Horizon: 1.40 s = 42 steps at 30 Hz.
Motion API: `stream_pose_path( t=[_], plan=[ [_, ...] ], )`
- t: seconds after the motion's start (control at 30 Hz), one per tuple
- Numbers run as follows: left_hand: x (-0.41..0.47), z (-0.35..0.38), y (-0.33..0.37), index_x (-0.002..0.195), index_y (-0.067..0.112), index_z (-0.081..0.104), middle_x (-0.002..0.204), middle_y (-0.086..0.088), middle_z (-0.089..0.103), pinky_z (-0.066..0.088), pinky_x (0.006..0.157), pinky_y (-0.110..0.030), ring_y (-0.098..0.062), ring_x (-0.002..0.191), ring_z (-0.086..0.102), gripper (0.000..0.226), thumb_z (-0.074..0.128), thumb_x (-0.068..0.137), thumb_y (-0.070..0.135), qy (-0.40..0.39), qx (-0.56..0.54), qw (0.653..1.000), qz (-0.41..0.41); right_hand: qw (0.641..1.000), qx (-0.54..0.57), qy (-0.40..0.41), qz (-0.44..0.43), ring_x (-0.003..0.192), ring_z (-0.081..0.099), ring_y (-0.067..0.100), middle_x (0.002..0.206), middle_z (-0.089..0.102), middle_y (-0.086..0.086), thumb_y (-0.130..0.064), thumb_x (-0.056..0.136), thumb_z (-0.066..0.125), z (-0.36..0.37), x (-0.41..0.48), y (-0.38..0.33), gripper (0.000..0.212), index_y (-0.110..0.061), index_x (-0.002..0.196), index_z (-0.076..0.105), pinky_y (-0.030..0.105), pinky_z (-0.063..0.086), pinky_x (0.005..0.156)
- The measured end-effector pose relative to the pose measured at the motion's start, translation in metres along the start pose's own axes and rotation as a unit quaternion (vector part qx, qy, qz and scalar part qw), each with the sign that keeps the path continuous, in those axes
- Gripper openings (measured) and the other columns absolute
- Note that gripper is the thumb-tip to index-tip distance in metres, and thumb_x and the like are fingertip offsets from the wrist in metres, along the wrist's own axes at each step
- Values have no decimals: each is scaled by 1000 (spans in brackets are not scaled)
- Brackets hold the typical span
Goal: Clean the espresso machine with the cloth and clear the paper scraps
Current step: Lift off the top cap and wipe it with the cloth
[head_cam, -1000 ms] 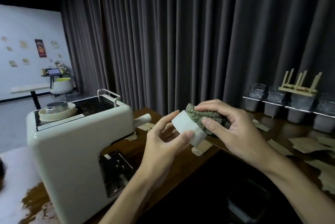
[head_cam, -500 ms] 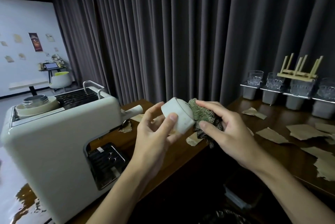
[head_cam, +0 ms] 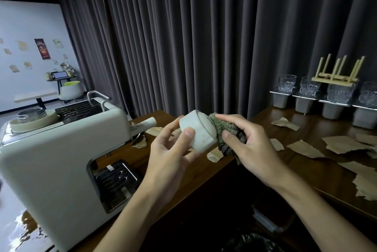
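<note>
View from beside the person, at a wooden counter [head_cam: 318, 127] in front of a dark pleated curtain [head_cam: 183, 37].

The left hand [head_cam: 169, 149] grips a small round white part [head_cam: 199, 131], thumb laid on its side wall and fingers curled behind it, and holds it in the air above the counter's edge. The right hand [head_cam: 251, 145] has its thumb and fingers curled round a bunched dark green cloth [head_cam: 226, 131]. The cloth is pressed against the right end of the white part, and a loose end of it hangs below the palm.

The cream espresso machine [head_cam: 51, 160] stands on the counter to the left of the hands, well clear of the cloth. Its metal drip tray [head_cam: 116, 178] sits in the recess at the front, and a short white spout [head_cam: 145, 124] juts from its side.

Torn brown paper scraps [head_cam: 304, 148] lie spread over the right stretch of the counter, with a few more beneath the hands and beside the machine.

Along the far right edge, cut glasses [head_cam: 286, 83] stand on a row of grey metal tubs [head_cam: 280, 100]. A small wooden rack [head_cam: 334, 79] rests upturned on one glass.
</note>
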<state>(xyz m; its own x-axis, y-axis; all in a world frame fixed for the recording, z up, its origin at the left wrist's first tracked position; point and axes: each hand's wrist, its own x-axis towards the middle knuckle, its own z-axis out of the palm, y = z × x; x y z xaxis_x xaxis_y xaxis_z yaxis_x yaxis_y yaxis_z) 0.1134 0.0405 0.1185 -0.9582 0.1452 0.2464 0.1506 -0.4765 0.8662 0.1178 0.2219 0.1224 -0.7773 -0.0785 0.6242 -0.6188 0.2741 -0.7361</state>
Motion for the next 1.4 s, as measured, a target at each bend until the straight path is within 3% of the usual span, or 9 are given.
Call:
stream_pose_path(
  t=[0.13, 0.27, 0.4, 0.5, 0.67, 0.83, 1.07, 1.23, 1.4],
  plan=[
    [2, 2, 0, 133, 9, 56, 122, -16, 70, 54, 96, -55, -33, 112, 68, 50, 67, 85, 19, 17, 54, 998, 10, 998, -18, 17, -52, 120, 54, 6, 124, 60, -8, 3, 91, 60, 5, -13, -9, 36, -13, 123, 65, 18, 43, 99],
    [-2, 1, -2, 135, 16, 56, 119, -9, 72, 61, 81, -45, -29, 105, 71, 56, 70, 81, 19, -15, 100, 995, -4, 994, -51, -15, -93, 120, 53, 7, 124, 58, -4, 4, 91, 57, -1, -7, -21, 36, -13, 122, 66, 12, 40, 96],
    [-1, -2, 5, 142, 19, 52, 122, -6, 71, 55, 93, -53, -28, 114, 67, 64, 70, 82, 24, -50, 171, 984, 3, 992, -56, -33, -107, 120, 53, 10, 123, 57, -3, 4, 91, 55, -4, -1, -26, 37, -13, 123, 61, 14, 39, 97],
    [1, -4, 13, 144, 22, 50, 116, -4, 73, 57, 88, -38, -22, 109, 69, 65, 69, 82, 25, -72, 220, 973, 21, 990, -62, -50, -113, 121, 52, 14, 122, 56, -6, -2, 92, 55, -1, 0, -29, 32, -17, 120, 60, 17, 41, 97],
    [1, -12, 18, 135, 21, 53, 120, -2, 71, 58, 87, -33, -20, 112, 68, 64, 79, 77, 21, -71, 260, 963, 29, 977, -133, -113, -120, 127, 43, 15, 128, 52, -17, -13, 92, 51, -1, 8, -23, 34, -27, 120, 64, 15, 34, 103],
    [-2, -16, 18, 130, 15, 49, 120, -4, 71, 57, 93, -41, -22, 116, 66, 65, 82, 74, 17, -94, 291, 952, 29, 987, -14, -150, -48, 123, 53, 11, 126, 59, -9, -11, 94, 49, -8, 18, -21, 34, -22, 123, 61, 30, 45, 102],
    [-4, -18, 15, 117, 6, 43, 115, -10, 73, 56, 91, -47, -29, 109, 69, 55, 75, 73, 10, -54, 223, 973, 29, 987, 39, -155, -32, 117, 57, 11, 123, 62, -11, -16, 91, 52, 1, 16, -13, 34, -24, 123, 58, 21, 46, 94],
    [-1, -26, 14, 106, 12, 44, 124, -7, 70, 57, 93, -44, -28, 117, 66, 47, 79, 74, 12, -63, 207, 976, 18, 967, 159, -197, 21, 122, 55, 19, 131, 59, -2, -12, 87, 58, -2, 20, -2, 34, -23, 118, 63, 35, 47, 100],
    [-1, -33, 8, 100, 16, 58, 128, -4, 66, 51, 97, -61, -33, 123, 61, 36, 83, 75, 24, -30, 194, 979, 48, 974, 158, -164, 3, 114, 60, 15, 123, 63, -2, -11, 87, 65, 4, 20, 0, 36, -19, 122, 60, 24, 50, 88]
  ],
)
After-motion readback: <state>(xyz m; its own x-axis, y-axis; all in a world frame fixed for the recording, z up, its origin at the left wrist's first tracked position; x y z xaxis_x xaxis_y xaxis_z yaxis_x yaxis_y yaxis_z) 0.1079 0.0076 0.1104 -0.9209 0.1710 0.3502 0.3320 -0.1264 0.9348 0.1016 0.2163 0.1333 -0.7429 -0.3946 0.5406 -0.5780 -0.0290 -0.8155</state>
